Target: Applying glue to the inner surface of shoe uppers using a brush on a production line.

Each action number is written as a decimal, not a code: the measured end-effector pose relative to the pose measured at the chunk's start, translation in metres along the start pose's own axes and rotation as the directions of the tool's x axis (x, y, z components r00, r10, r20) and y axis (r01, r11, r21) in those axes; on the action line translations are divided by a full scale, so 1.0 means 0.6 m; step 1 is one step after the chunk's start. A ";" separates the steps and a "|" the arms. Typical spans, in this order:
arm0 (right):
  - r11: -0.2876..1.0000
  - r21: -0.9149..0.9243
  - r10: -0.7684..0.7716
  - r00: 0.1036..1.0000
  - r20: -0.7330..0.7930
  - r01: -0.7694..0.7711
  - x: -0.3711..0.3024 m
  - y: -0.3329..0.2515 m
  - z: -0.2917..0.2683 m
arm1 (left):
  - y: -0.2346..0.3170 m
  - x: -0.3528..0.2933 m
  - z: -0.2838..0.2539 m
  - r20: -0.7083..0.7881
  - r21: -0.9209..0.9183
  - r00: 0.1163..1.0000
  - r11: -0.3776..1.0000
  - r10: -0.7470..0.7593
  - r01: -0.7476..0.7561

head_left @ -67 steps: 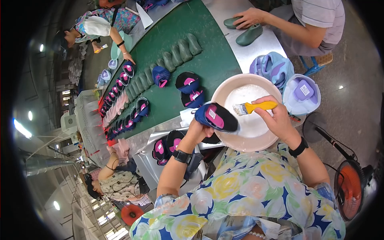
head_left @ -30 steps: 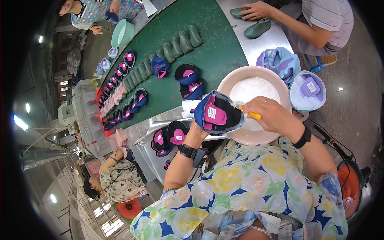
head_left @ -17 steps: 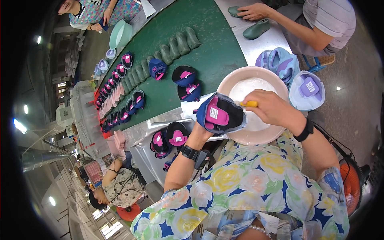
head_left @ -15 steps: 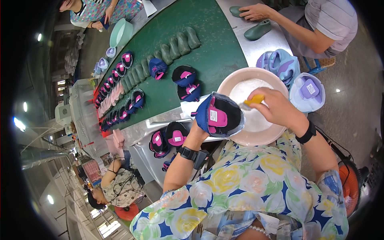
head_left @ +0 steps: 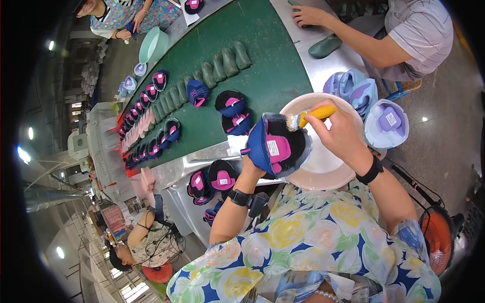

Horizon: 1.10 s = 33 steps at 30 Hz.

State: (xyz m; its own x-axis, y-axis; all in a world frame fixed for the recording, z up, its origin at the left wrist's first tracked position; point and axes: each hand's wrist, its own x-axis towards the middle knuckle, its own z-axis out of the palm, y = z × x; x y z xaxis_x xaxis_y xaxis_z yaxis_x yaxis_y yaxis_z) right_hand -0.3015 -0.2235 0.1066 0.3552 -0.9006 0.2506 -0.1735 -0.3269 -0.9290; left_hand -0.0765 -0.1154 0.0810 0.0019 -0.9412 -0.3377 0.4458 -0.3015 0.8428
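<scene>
A: Relative to the earlier frame, the yellow-handled brush lies farther left, bristles at the blue shoe upper, near the basin's left rim. The fingers?

B: Right hand: closed around the handle. Left hand: supporting the upper from below, fingers mostly hidden, presumably presenting its opening to the bristles.

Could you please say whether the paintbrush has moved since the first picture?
Yes: against the pale pink basin, the paintbrush has moved left and forward, from over the white contents to the shoe upper.
</scene>
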 end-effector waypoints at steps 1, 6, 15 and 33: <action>1.000 0.010 -0.001 1.000 0.006 0.001 -0.002 0.000 -0.001 | -0.007 -0.001 -0.012 -0.088 -0.110 0.996 0.994 0.013 -0.023; 0.986 0.060 0.154 0.986 0.064 -0.158 -0.039 -0.005 -0.025 | -0.055 0.000 -0.088 -0.018 0.768 0.918 0.593 0.396 -0.241; 0.977 0.137 0.147 0.980 0.134 -0.166 -0.085 -0.011 0.008 | 0.048 -0.021 -0.058 -0.411 -0.187 0.911 0.974 0.039 -0.127; 0.835 0.125 0.524 0.844 0.116 -0.535 -0.067 0.010 0.093 | 0.110 -0.046 -0.747 -0.793 -0.080 0.598 0.951 0.121 -0.299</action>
State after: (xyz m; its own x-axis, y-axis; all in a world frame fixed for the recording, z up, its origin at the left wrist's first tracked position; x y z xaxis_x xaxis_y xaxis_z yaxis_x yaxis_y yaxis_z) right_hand -0.2657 -0.1731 0.0757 0.3151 -0.8982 -0.3065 -0.2199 0.2451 -0.9442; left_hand 0.3544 -0.0412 -0.0416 0.7646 -0.4784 -0.4320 0.4951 0.0068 0.8688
